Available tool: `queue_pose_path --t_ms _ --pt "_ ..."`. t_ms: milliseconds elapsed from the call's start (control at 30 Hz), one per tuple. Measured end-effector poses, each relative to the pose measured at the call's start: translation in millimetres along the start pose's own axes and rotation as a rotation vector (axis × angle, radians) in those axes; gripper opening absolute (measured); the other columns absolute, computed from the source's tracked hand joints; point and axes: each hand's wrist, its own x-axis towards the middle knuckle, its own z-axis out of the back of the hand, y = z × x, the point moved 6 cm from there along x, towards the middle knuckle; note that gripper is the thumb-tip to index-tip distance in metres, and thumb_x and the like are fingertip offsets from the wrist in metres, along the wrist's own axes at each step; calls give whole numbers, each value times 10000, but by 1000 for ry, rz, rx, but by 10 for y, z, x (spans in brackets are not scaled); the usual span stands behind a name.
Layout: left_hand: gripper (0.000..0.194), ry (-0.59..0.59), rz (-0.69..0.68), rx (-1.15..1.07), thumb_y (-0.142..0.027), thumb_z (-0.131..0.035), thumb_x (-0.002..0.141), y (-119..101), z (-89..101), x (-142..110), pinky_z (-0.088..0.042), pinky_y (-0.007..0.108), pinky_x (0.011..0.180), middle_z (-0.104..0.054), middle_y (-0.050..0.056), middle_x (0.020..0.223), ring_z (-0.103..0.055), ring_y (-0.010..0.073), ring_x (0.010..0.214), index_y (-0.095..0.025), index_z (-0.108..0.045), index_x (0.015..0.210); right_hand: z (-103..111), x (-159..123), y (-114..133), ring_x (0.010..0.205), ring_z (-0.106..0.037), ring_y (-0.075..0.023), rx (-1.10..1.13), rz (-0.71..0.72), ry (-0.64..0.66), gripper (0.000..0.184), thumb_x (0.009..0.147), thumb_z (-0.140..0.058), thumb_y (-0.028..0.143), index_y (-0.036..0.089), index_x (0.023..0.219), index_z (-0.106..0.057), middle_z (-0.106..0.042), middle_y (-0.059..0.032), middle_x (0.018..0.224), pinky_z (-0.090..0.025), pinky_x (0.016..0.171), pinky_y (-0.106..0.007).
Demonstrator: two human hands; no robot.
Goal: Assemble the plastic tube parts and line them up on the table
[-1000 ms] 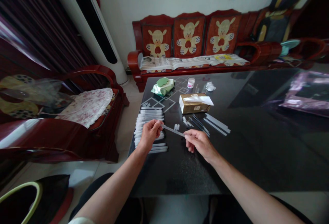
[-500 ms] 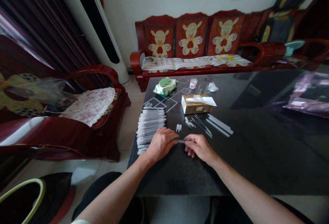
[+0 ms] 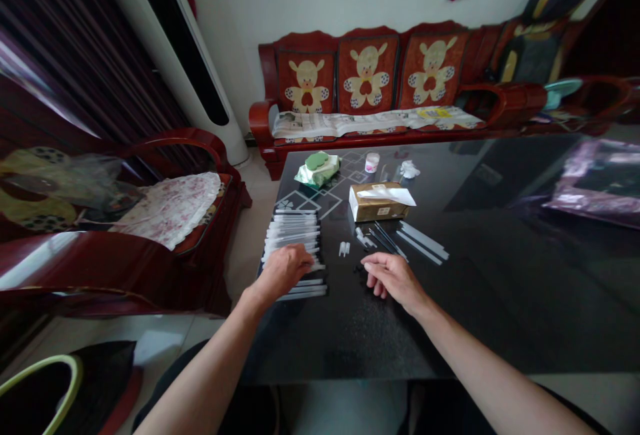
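Note:
My left hand is low over a row of white translucent tubes with dark ends, laid side by side at the table's left. Its fingers are closed on a white tube, whose end shows past the fingertips. My right hand hovers over the table with fingers curled and thumb against the index finger; whatever they pinch, if anything, is too small to see. Tiny dark pieces lie just left of its fingertips. Two short white caps are between the hands.
Behind the hands lie more white pieces, thin dark rods and flat white strips. A tissue box, green wipes pack, small cup and crumpled tissue stand farther back on the dark table.
The tube stretched between both hands has left the right hand. My left hand first came toward the right, then moved back left over the row. My right hand stayed nearly in place.

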Motion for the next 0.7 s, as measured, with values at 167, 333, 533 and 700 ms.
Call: queue_pose_path --t_ms 167,333,533,700 --pt "87 88 58 24 -162 -618 759 32 -21 -23 -385 236 651 -658 8 808 -595 157 754 -211 -646 826 56 -15 28 414 -557 -101 8 2 -34 377 845 -549 436 117 1029 -627 -640 -18 602 -402 344 -170" --pt "92 119 78 76 -133 -600 728 19 -57 -22 -373 247 624 -672 16 795 -601 175 731 -208 -618 777 267 -6 114 421 -567 -109 28 24 -124 387 822 -573 448 113 1005 -635 -639 -26 603 -400 345 -175" --pt "163 110 83 95 -67 -546 703 45 -98 -31 -378 258 613 -661 35 778 -606 190 705 -204 -615 757 1032 12 174 388 -542 -114 -104 79 -491 367 796 -573 424 112 972 -655 -632 -31 567 -393 338 -192" --pt "185 151 70 111 -61 -499 721 63 -120 -36 -347 252 578 -663 41 773 -600 187 690 -202 -617 742 1532 -64 198 440 -581 -149 -490 13 -649 285 789 -537 322 119 900 -702 -656 -56 570 -440 442 -235"
